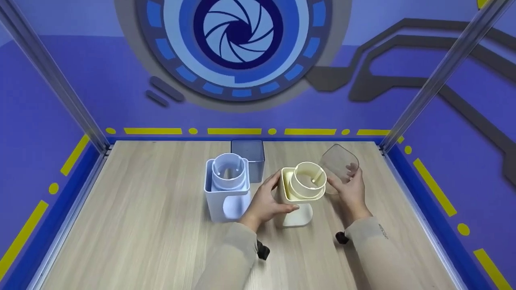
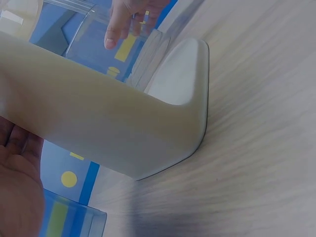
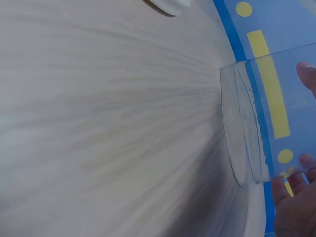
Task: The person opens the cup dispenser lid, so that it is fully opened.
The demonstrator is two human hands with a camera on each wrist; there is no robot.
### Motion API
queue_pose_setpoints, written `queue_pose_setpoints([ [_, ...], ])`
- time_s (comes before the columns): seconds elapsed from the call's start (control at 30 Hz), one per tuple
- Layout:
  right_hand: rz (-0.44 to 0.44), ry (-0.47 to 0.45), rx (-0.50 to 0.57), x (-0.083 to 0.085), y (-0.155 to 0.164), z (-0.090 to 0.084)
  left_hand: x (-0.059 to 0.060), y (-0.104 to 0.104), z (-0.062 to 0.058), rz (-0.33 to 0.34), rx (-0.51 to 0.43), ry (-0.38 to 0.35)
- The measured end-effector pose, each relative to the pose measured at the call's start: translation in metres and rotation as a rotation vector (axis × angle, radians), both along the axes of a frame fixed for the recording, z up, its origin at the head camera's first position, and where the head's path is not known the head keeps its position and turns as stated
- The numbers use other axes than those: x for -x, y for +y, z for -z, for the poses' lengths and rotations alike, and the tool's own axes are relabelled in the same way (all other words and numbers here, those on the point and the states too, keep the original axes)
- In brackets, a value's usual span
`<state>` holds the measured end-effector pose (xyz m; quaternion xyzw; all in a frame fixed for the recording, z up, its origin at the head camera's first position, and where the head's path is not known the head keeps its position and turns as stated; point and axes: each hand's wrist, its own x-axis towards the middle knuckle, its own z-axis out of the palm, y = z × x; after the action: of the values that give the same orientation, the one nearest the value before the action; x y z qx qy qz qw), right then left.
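My left hand (image 1: 266, 202) grips a cream plastic dispenser (image 1: 305, 190) with an open square top, a round collar inside it and a rounded foot at its base. In the left wrist view the tall side wall of this dispenser (image 2: 98, 116) slants across, its foot low against the table. Just right of it, my right hand (image 1: 350, 194) holds a clear plastic container (image 1: 338, 158) between thumb and fingers. The right wrist view shows the container (image 3: 274, 113) tipped on its side, one end close to the table. Its far side is partly hidden by the hand.
A light-blue dispenser (image 1: 217, 207) of the same shape stands upright left of my left hand. Behind it sits a grey see-through box (image 1: 254, 161). The wood-grain table (image 1: 141, 221) is bordered by blue panels (image 1: 80, 100) and metal posts (image 1: 439, 72).
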<state>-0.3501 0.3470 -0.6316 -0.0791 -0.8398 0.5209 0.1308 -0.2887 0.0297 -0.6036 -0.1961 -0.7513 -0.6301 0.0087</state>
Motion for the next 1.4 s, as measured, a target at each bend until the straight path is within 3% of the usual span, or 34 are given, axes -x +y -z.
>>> queue_pose_setpoints([
  [0.4, 0.005, -0.018, 0.068, -0.002, -0.003, 0.009, -0.002, 0.0, 0.001, 0.02, -0.031, -0.018],
  [0.67, -0.003, -0.064, 0.091, -0.007, -0.002, 0.015, -0.015, 0.005, 0.008, 0.008, -0.076, -0.071],
  [0.9, -0.032, -0.066, 0.138, -0.011, -0.004, 0.013, -0.023, 0.004, 0.004, -0.023, -0.014, -0.051],
  [1.17, -0.029, -0.079, 0.053, -0.034, 0.002, 0.006, -0.046, -0.014, 0.006, -0.066, 0.154, -0.052],
  [1.4, -0.021, -0.046, 0.008, -0.051, 0.006, -0.01, -0.074, -0.037, 0.001, -0.063, 0.176, -0.054],
])
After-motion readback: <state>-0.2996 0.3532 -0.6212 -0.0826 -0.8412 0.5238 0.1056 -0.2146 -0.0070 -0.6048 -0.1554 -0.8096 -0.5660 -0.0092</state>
